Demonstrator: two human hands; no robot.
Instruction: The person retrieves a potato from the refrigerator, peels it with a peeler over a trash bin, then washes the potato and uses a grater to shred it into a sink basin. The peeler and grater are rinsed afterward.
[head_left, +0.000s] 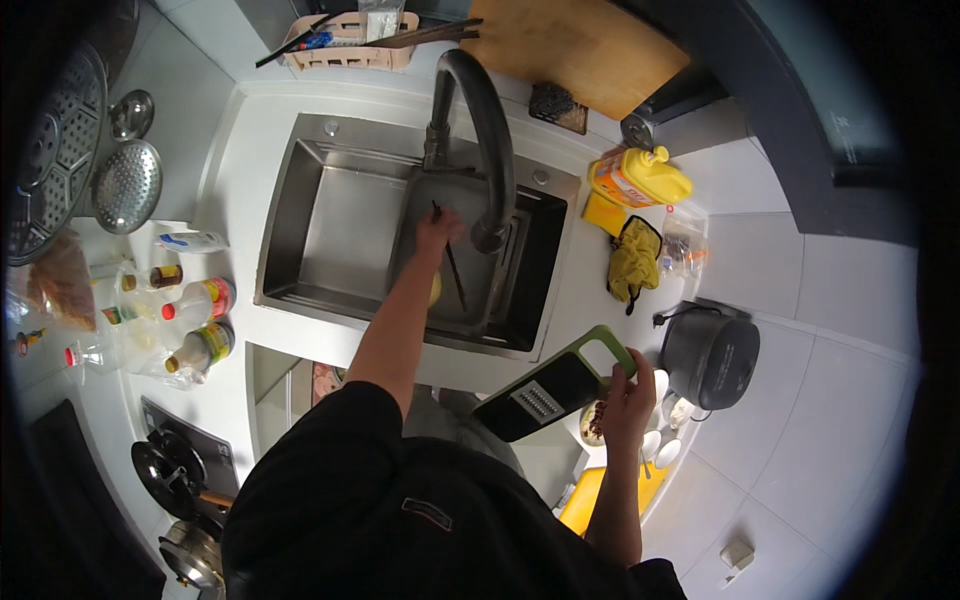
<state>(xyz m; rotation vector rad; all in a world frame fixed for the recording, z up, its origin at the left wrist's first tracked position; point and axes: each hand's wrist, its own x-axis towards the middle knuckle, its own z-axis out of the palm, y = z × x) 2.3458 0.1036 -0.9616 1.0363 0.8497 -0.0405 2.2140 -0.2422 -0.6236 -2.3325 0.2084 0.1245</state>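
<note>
My left hand (441, 229), over the right part of the stainless steel sink (345, 225), holds a thin dark stick (456, 274), perhaps a chopstick. Below that hand is a grey basin (472, 202) set in the sink, with part of a round yellowish thing (435, 289) showing beside my forearm. A black grater with a green frame (551, 386) is in my right hand (630, 390), gripped by its handle end and tilted in front of the counter. The dark curved faucet (499, 150) arches over the basin, just right of my left hand.
Right of the sink stand a yellow detergent jug (641, 178), a yellow-green cloth (635, 262) and a dark appliance (709, 358). Small white bowls (667, 452) and a yellow board (585, 499) lie near my right forearm. Several bottles (199, 349) are at left; a pink basket (349, 56) is behind.
</note>
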